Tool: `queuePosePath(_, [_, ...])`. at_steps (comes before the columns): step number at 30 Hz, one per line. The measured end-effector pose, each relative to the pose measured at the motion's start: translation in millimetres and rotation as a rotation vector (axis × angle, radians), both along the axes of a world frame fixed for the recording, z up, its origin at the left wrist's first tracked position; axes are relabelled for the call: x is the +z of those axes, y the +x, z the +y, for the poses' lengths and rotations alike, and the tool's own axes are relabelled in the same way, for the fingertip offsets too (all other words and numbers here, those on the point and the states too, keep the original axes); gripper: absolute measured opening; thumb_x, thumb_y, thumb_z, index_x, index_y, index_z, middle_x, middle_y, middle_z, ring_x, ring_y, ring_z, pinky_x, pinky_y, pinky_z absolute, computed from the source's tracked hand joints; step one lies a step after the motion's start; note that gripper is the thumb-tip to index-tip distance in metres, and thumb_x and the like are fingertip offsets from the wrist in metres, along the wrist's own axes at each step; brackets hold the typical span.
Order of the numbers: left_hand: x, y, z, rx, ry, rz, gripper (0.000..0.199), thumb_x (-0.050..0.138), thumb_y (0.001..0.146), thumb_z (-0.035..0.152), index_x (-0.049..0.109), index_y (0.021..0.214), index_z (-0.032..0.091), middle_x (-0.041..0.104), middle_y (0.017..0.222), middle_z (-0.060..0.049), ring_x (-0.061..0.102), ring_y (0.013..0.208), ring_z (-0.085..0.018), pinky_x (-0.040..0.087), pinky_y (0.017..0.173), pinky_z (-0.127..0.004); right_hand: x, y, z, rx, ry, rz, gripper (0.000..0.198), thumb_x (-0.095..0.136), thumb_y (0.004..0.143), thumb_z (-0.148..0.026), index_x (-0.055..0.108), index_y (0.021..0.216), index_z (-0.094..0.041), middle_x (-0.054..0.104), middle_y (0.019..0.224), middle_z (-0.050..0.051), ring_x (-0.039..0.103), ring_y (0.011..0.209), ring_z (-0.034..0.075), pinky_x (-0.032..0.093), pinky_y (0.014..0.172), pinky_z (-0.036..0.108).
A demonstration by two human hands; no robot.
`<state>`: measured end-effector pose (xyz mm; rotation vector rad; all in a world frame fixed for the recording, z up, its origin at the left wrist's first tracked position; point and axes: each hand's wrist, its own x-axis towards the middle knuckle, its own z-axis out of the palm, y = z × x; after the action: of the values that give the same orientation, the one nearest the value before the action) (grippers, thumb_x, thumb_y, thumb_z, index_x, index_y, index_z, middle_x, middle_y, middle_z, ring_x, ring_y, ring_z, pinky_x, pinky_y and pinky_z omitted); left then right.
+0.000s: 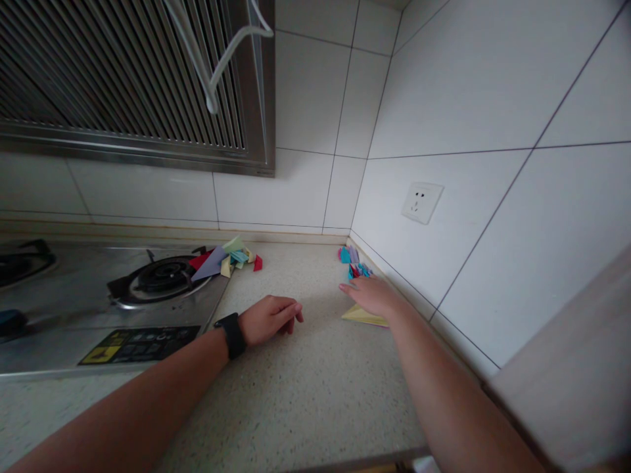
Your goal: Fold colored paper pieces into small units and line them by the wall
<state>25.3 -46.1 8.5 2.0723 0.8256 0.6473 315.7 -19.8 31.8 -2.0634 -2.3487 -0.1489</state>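
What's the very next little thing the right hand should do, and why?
Maybe the right hand should gently pinch one of the small folded papers near the wall, because its fingers are right beside them. I can't tell if they touch yet. The yellow paper lies nearer the camera.

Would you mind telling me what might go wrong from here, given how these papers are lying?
The purple paper lies at the edge of the burner, so it could scorch if that were lit.
The right hand is close to the small folded pieces by the wall and might crush or scatter them.
The yellow paper sits by the right wrist, which might drag or crease it.
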Motion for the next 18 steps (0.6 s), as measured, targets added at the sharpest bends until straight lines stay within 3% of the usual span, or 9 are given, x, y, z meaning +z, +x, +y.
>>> queuePosePath(8, [1.7, -0.4, -0.7, -0.012, 0.03, 0.029, 0.049, 0.033, 0.094, 0.051, 0.066, 0.086, 0.016, 0.065, 0.068, -0.004, 0.056, 0.058, -0.013, 0.04, 0.055, -0.022, 0.2, 1.5, -1.1, -0.003, -0.008, 0.022, 0.082, 0.014, 0.086, -0.074, 0.069, 0.103, -0.016, 0.066, 0.113, 0.017, 0.058, 0.106, 0.032, 0.039, 0.088, 0.039])
queuePosePath(18, [1.9, -0.8, 0.7, -0.038, 0.033, 0.074, 0.048, 0.032, 0.095, 0.049, 0.066, 0.088, 0.015, 0.064, 0.069, -0.003, 0.055, 0.059, -0.012, 0.041, 0.056, -0.022, 6.4, -1.5, -6.5, -0.053, -0.064, 0.054, 0.076, 0.022, 0.087, -0.072, 0.069, 0.108, -0.017, 0.065, 0.117, 0.017, 0.057, 0.111, 0.031, 0.038, 0.093, 0.038])
